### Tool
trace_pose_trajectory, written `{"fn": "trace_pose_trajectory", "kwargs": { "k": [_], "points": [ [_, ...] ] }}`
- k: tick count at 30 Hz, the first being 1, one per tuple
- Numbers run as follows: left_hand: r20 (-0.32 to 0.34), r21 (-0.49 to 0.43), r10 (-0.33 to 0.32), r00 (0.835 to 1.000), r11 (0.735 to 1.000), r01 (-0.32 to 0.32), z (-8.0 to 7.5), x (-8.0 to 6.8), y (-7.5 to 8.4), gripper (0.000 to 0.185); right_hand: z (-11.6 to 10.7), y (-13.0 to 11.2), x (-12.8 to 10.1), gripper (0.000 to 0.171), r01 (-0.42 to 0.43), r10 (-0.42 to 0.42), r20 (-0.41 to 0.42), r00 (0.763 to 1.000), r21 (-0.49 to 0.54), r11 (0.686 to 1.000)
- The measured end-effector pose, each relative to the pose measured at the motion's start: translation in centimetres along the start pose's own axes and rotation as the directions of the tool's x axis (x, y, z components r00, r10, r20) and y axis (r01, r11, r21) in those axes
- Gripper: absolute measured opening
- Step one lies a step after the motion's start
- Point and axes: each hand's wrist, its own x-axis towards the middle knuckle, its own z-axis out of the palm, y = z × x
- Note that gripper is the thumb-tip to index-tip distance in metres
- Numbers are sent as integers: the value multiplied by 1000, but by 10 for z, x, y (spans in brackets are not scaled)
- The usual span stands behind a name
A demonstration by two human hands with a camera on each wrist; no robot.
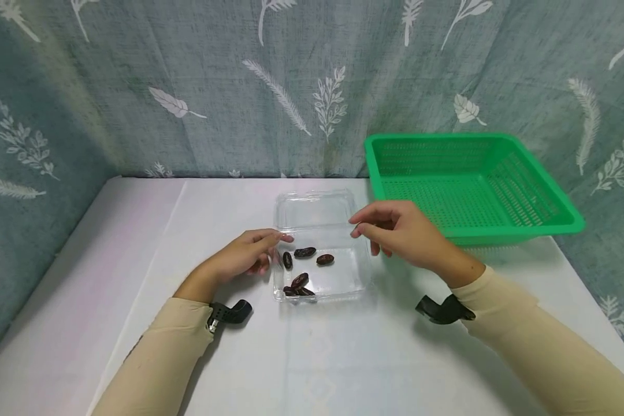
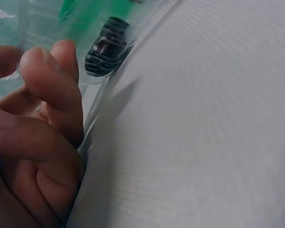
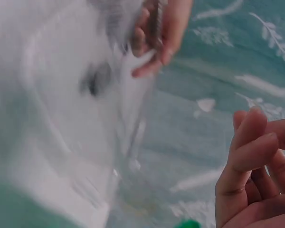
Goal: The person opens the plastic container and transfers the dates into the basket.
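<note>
Clear plastic clamshell box (image 1: pixel 319 254) at the middle of the white counter (image 1: pixel 343 358), lid tilted back toward the far side, tray toward the near side. Inside the tray, several dark dates (image 1: pixel 304 252) — some near the middle, others bunched at the near left corner. At the box's left edge, the left hand (image 1: pixel 247 254), fingertips against the rim where lid meets tray, remaining fingers curled underneath; from the left wrist view, fingers (image 2: pixel 52 95) bent right beside the clear wall with one date (image 2: pixel 106 46) showing through it; actual pinch on the plastic not possible to tell. At the box's right far corner, the right hand (image 1: pixel 397 231), thumb and forefinger drawn close together by the lid's edge, other fingers loosely bent; blurred right wrist view gives only curled fingers (image 3: pixel 249 156) apart from the plastic — grasp there also not possible to tell. Farther right and farther back, a green perforated basket (image 1: pixel 551 222) on the counter. Behind everything, a teal curtain (image 1: pixel 187 86) with pale leaf prints. Beige sleeves (image 1: pixel 156 358) on both forearms, a black strap mount (image 1: pixel 442 309) at each wrist.
</note>
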Motion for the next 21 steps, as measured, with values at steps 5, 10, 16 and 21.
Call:
{"fn": "trace_pose_trajectory", "kwargs": {
  "k": [5,10,16,21],
  "points": [
    [20,-17,-4,1000,1000,5,2,2,-3,46,27,12,11,17,-53,52,81,995,15,998],
    [29,-15,-8,1000,1000,8,0,3,-5,47,49,23,27,17,-31,33,118,992,-19,999],
    [36,-31,-8,999,999,9,0,4,-7,46,59,31,38,18,21,-5,128,992,-124,992],
    [37,-38,3,999,999,-1,-1,5,-7,44,62,32,42,18,39,-10,133,991,-221,975]
  ]
}}
